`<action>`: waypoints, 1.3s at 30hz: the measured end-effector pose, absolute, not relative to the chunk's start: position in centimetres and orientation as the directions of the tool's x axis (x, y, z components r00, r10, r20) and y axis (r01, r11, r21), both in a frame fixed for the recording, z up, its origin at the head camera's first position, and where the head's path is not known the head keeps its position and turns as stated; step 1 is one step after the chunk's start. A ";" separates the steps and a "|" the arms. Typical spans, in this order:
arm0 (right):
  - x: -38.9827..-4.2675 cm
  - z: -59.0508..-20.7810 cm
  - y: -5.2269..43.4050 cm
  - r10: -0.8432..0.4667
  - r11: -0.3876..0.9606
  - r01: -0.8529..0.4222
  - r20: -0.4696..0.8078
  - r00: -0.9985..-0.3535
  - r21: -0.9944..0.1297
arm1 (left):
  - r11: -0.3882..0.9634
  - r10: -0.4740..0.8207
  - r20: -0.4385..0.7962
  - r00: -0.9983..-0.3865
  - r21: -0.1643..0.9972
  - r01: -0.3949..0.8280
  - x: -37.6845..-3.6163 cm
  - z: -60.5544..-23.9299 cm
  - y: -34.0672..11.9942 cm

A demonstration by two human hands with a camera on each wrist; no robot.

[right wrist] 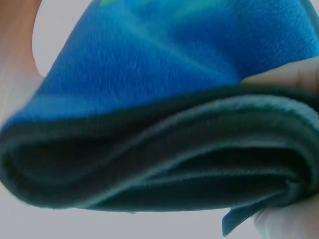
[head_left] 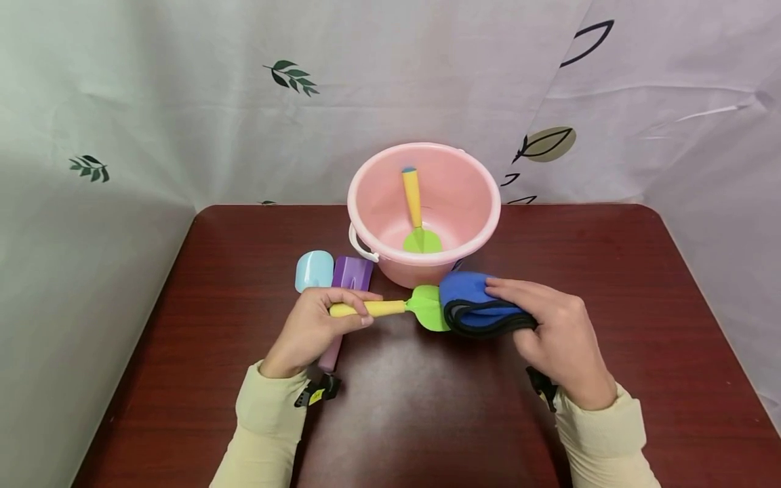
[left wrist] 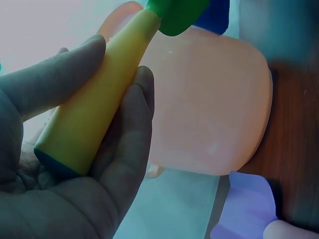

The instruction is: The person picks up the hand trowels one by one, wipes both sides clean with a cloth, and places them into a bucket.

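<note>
My left hand (head_left: pixel 317 325) grips the yellow handle (head_left: pixel 378 308) of a toy shovel with a green blade (head_left: pixel 425 306). In the left wrist view, thumb and fingers wrap the handle (left wrist: pixel 99 99). My right hand (head_left: pixel 558 332) holds a folded blue cloth (head_left: pixel 472 288) with black edging against the blade, hiding its far end. Folded layers of the cloth (right wrist: pixel 164 64) fill the right wrist view. Behind the hands stands a pink bucket (head_left: pixel 403 268); a second green shovel with a yellow handle (head_left: pixel 413 200) leans inside it.
Left of the bucket, a purple shovel (head_left: pixel 352 271) lies on the brown table (head_left: pixel 232 271), partly behind my left hand. Beside it is a light blue shovel blade (head_left: pixel 314 270); its handle is hidden. The bucket's white handle (head_left: pixel 361 245) hangs at its left side. A pale curtain (head_left: pixel 213 115) encloses the table.
</note>
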State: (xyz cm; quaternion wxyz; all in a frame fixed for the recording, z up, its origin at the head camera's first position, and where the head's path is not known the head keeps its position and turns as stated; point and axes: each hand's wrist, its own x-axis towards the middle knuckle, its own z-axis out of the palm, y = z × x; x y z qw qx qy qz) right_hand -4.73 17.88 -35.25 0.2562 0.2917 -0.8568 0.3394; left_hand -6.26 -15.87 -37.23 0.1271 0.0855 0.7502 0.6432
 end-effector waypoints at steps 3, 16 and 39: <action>-4.7 -35.2 17.7 -0.364 0.579 -0.698 0.632 -0.684 -0.422 | 0.158 0.298 -0.072 -0.952 0.987 -0.025 -6.2 -37.4 -15.5; -4.7 -35.2 16.4 -0.432 0.494 -0.779 0.669 -0.606 -0.387 | 0.200 0.356 -0.050 -0.933 0.979 0.024 -6.1 -37.8 -13.6; -4.6 -35.7 16.1 -0.665 0.500 -0.788 0.424 -0.615 -0.360 | 0.139 0.336 0.000 -0.942 0.989 0.050 -5.5 -37.9 -12.3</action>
